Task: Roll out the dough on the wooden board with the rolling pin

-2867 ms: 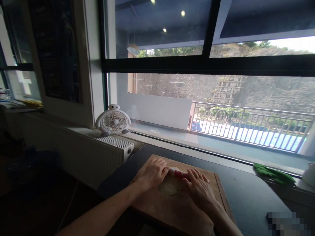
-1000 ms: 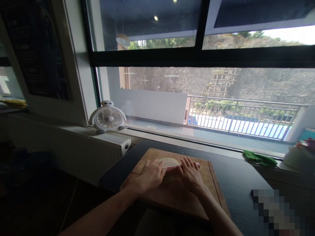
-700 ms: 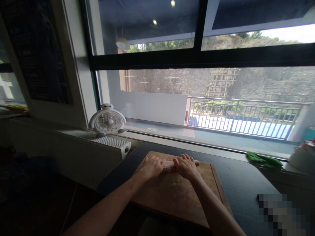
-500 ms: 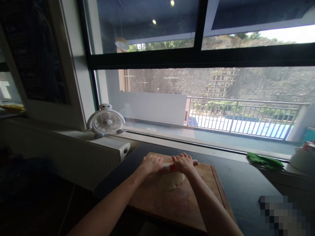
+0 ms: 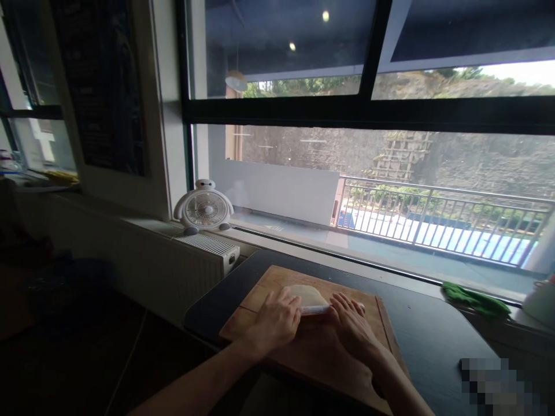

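Well, left hand (image 5: 280,316): lay over the left part of the rolling pin (image 5: 315,310), fingers bent; whether they closed around it could not be told.
Right hand (image 5: 352,322): rested on the pin's other end, open, with fingers stretched out and pointing away from the wrist.
Pin between the hands: ran crosswise, its pale middle showing in the gap; one tip stuck out just past the right hand's fingers.
Dough (image 5: 306,293): a pale, flat sheet with a rounded far edge, just beyond the pin and beside the left hand's fingers; how much ran under the pin was hidden.
Wooden board (image 5: 312,364): lay beneath both hands, bearing dough and pin, and reached out past either hand.
Dark bench (image 5: 425,312): carried the board and spread out to the right of the right hand.
Green cloth (image 5: 477,300): lay crumpled beyond the right hand and well to its right, by the window (image 5: 281,52).
White fan (image 5: 207,208): stood upright well beyond the left hand, to its left, above a radiator (image 5: 199,266).
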The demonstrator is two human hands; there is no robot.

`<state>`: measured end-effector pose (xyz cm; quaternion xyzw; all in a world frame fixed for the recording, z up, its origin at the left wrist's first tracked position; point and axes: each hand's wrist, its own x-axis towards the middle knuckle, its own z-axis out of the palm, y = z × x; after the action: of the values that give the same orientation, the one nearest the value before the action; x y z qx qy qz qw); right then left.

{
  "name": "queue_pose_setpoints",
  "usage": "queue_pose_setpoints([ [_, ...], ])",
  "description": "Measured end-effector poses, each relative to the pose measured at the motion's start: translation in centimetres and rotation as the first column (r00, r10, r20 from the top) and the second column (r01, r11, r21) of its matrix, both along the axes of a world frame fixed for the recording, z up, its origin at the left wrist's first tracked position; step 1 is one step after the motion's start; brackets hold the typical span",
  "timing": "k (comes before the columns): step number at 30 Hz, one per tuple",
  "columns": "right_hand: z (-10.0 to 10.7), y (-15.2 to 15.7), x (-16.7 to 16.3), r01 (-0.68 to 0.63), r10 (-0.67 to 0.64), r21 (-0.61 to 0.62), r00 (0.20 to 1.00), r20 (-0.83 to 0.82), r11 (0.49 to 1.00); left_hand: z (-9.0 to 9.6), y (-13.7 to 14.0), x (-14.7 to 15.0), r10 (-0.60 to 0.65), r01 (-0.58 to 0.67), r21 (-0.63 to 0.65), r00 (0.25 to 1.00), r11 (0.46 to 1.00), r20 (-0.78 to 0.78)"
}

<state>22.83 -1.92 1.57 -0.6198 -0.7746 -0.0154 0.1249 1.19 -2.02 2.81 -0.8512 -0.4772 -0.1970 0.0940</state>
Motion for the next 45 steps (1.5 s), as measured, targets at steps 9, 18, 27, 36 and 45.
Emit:
queue_pose_setpoints([
  [9, 3.2, 8.2, -2.0, 0.024, -0.021, -0.089, 0.999, 0.04, 0.996, 1.8, 10.2, 0.5, 0.28, -0.284, -0.096, 0.959, 0.954, -0.053],
  [18, 2.7, 7.7, -2.2, 0.065, -0.065, -0.017, 0.998, 0.012, 0.998, 1.5, 12.1, 0.0, 0.234, -0.25, -0.202, 0.967, 0.947, -0.096],
  [27, 0.6, 0.6, -1.9, 0.054, -0.054, 0.034, 0.999, -0.008, 0.998, 0.3, 3.9, -1.0, 0.068, -0.07, -0.08, 0.997, 0.994, -0.028],
  [36, 3.2, 6.0, -2.4, 0.092, -0.091, -0.077, 0.996, 0.02, 0.993, 2.2, 11.0, 0.7, 0.285, -0.291, -0.194, 0.957, 0.937, -0.056],
  [45, 3.9, 8.6, -1.7, 0.088, -0.082, -0.114, 0.995, 0.057, 0.99, 2.5, 14.4, 0.8, 0.322, -0.326, -0.254, 0.945, 0.911, -0.06],
])
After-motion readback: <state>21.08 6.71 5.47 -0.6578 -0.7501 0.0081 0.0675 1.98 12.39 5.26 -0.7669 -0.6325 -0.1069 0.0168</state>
